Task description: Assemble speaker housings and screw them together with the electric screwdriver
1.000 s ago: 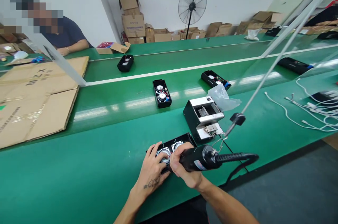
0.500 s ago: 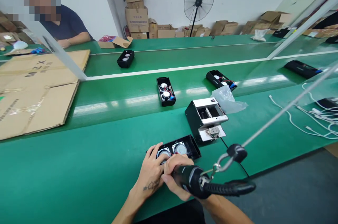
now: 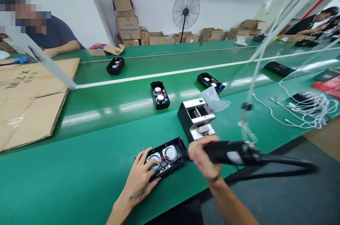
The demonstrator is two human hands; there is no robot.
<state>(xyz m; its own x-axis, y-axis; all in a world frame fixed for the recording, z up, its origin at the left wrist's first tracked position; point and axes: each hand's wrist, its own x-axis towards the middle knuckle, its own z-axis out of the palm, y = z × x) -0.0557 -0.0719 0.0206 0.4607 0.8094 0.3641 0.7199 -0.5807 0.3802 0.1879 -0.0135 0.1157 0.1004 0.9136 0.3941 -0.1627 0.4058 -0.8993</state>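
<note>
A black speaker housing with two round silver speaker cones lies on the green bench near the front edge. My left hand rests on its left end, fingers spread over the left cone. To the right of the housing, my right hand grips a black electric screwdriver, lifted and blurred. A thick black cable runs from the tool to the right. A thin cord hangs down to the tool from above.
A black-and-white screw feeder box stands just behind the housing, a clear plastic bag beside it. Three more speaker housings sit on the belt. Flattened cardboard lies left, white cables right. A seated person works at far left.
My right hand has pulled the screwdriver off the housing and swung it right and up. The housing's cones are now uncovered. My left hand stays on the housing's left end.
</note>
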